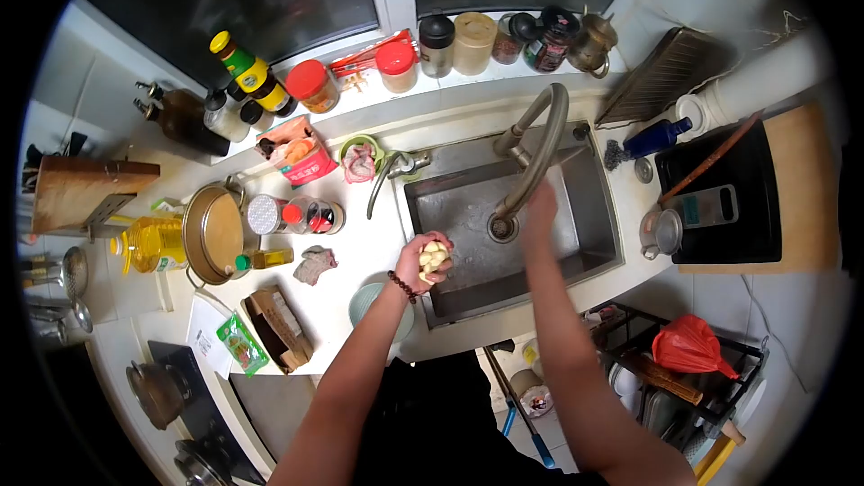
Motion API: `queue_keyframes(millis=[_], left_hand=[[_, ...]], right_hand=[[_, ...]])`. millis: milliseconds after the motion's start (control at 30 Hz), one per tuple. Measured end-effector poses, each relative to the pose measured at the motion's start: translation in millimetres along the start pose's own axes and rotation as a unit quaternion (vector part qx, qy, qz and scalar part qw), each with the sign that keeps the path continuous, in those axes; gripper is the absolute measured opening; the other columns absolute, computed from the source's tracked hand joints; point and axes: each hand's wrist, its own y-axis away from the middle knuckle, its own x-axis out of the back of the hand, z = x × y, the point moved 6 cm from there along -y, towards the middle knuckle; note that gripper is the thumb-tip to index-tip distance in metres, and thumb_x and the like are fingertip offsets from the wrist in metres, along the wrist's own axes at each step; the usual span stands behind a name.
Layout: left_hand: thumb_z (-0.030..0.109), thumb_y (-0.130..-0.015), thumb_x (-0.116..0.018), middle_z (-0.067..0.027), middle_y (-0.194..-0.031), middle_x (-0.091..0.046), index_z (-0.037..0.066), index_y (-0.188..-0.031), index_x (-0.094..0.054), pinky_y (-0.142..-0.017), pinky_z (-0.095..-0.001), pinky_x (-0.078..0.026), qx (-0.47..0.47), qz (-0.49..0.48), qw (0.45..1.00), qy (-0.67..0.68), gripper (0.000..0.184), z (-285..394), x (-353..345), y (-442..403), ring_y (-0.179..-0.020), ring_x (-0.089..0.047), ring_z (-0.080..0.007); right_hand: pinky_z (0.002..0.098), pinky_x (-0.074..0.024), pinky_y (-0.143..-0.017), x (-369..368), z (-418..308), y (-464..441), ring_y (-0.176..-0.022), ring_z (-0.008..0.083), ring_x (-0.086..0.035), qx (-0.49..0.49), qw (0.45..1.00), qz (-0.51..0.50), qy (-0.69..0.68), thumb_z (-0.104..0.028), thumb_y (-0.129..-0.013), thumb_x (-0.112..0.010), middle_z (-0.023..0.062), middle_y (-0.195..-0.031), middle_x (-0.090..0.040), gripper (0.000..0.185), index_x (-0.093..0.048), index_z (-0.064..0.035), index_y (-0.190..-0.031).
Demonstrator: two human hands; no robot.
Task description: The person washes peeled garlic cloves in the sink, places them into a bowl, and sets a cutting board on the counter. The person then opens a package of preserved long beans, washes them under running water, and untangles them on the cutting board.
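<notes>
My left hand (pixel 417 263) is cupped round several pale peeled garlic cloves (pixel 434 256), held over the left edge of the steel sink (pixel 459 202). A dark bead bracelet circles that wrist. Below the wrist, a pale green bowl (pixel 367 299) stands on the counter, partly covered by my left forearm. My right hand (pixel 540 209) reaches over the sink, just right of the curved faucet (pixel 540 148) and the drain (pixel 502 229). Motion blurs it, so its fingers do not show clearly.
Jars and bottles line the windowsill (pixel 360 94). Left of the sink are a large steel pot (pixel 214 234), a grey cloth (pixel 315 265), a cardboard box (pixel 277 328) and a small oil bottle (pixel 270 258). To the right, a black tray (pixel 756 243) holds a grater (pixel 706 207).
</notes>
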Motion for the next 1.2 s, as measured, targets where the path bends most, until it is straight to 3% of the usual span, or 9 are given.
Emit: queue_keyframes(millis=[67,133,167,233,300,500,833,1000,1200], left_hand=[[0.032,-0.097,-0.05,-0.0051,-0.086,-0.056,0.008,-0.092,-0.059,-0.038,-0.0211,-0.03,-0.037,0.063,0.997,-0.028,0.026,4.5,16.0,20.6,-0.062,-0.049,-0.0162],[0.032,-0.097,-0.05,-0.0047,-0.085,-0.056,0.009,-0.092,-0.059,-0.038,-0.0212,-0.03,-0.052,0.087,0.994,-0.038,0.025,7.2,21.2,44.2,-0.062,-0.05,-0.0159],[0.032,-0.097,-0.049,-0.0046,-0.083,-0.057,0.01,-0.093,-0.059,-0.038,-0.0209,-0.03,-0.072,0.114,0.99,-0.05,0.025,7.9,23.5,56.8,-0.062,-0.051,-0.0152],[0.032,-0.097,-0.049,-0.0044,-0.082,-0.057,0.011,-0.095,-0.059,-0.038,-0.0206,-0.029,-0.094,0.143,0.983,-0.062,0.024,12.1,18.2,81.6,-0.061,-0.052,-0.0145],[0.033,-0.098,-0.047,-0.0037,-0.077,-0.057,0.012,-0.097,-0.057,-0.04,-0.0198,-0.028,-0.147,0.165,0.974,-0.041,0.023,19.6,12.1,105.2,-0.06,-0.053,-0.0122],[0.031,-0.1,-0.045,-0.0065,-0.082,-0.062,0.01,-0.097,-0.057,-0.04,-0.0193,-0.028,-0.178,0.172,0.966,-0.071,0.025,23.3,2.6,151.4,-0.06,-0.054,-0.0106],[0.03,-0.102,-0.043,-0.0034,-0.075,-0.057,0.009,-0.095,-0.057,-0.04,-0.0189,-0.029,-0.246,0.219,0.937,-0.117,0.026,33.3,11.0,207.7,-0.056,-0.051,-0.0087],[0.033,-0.101,-0.045,-0.0013,-0.079,-0.057,0.011,-0.098,-0.059,-0.04,-0.0191,-0.029,-0.169,0.149,0.973,-0.048,0.026,27.6,18.8,208.9,-0.058,-0.051,-0.0097],[0.034,-0.102,-0.045,-0.0011,-0.08,-0.058,0.012,-0.103,-0.059,-0.04,-0.0207,-0.029,-0.111,0.116,0.981,-0.105,0.026,30.4,11.8,214.1,-0.06,-0.05,-0.0109]], right_hand=[[0.026,-0.0507,-0.082,-14.7,12.8,77.3,-0.098,0.0164,-0.066,-0.115,0.979,-0.146,0.087,-0.034,-0.105,-0.051,0.0076,-0.12,-0.069,0.041,-0.064,-0.0019,-0.128],[0.028,-0.0513,-0.091,-63.7,-18.2,162.4,-0.108,0.0158,-0.064,-0.087,0.956,-0.28,-0.025,-0.019,-0.103,-0.057,0.0088,-0.127,-0.066,0.029,-0.066,-0.0004,-0.123],[0.0302,-0.0507,-0.097,-79.1,-40.7,197.4,-0.115,0.0162,-0.063,-0.1,0.948,-0.303,-0.005,-0.007,-0.097,-0.064,0.0097,-0.128,-0.066,0.024,-0.068,0.0005,-0.119],[0.0294,-0.052,-0.093,-94.7,-77.1,229.5,-0.112,0.0211,-0.065,0.073,0.923,-0.361,0.108,-0.008,-0.083,-0.079,0.0127,-0.122,-0.067,0.034,-0.071,-0.0037,-0.116],[0.0278,-0.0538,-0.082,-102.7,-101.1,248.5,-0.099,0.0202,-0.068,0.16,0.901,-0.374,0.15,-0.007,-0.076,-0.084,0.0115,-0.111,-0.069,0.037,-0.074,-0.0058,-0.112],[0.03,-0.0529,-0.065,-122.7,-109.2,291.1,-0.072,0.0177,-0.065,0.128,0.9,-0.391,0.144,-0.006,-0.075,-0.085,0.0081,-0.091,-0.07,0.027,-0.074,-0.0037,-0.1],[0.029,-0.0531,-0.066,-139.9,-126.2,345.3,-0.073,0.0178,-0.066,0.207,0.889,-0.384,0.138,-0.001,-0.077,-0.082,0.0091,-0.087,-0.07,0.021,-0.073,-0.0021,-0.096],[0.03,-0.0545,-0.069,-139.2,-130.8,354.7,-0.077,0.021,-0.068,0.246,0.885,-0.364,0.154,-0.001,-0.078,-0.081,0.0106,-0.091,-0.069,0.018,-0.073,-0.0022,-0.094],[0.0286,-0.0551,-0.077,-137.8,-139.0,344.4,-0.088,0.0198,-0.069,0.209,0.886,-0.382,0.161,0.001,-0.08,-0.079,0.01,-0.097,-0.071,0.016,-0.075,-0.0019,-0.095]])
